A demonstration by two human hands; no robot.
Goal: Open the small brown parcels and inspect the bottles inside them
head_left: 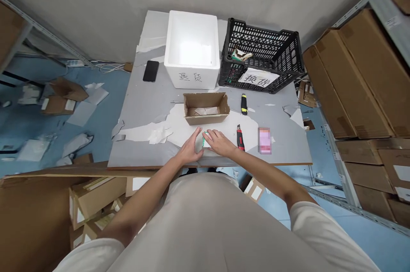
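A small white box with green edges (pixel 206 142) is at the front middle of the table, partly covered by my fingers. My right hand (pixel 221 143) lies over it from the right, fingers bent around it. To its left, my left hand (pixel 190 149) has its thumb and fingers apart, close to the box's end; any contact is unclear. Just beyond both hands stands an open brown cardboard box (pixel 207 119) with some paper inside. On the right lie a red and black box cutter (pixel 240 138) and a yellow and black one (pixel 244 104).
A white foam bin (pixel 192 76) and a black plastic crate (pixel 262 65) stand at the back, both with handwritten labels. A phone (pixel 150 71) lies back left, and a blurred pink item (pixel 265 140) at right. Cartons (pixel 361 80) fill the right shelf; boxes (pixel 99 199) sit lower left.
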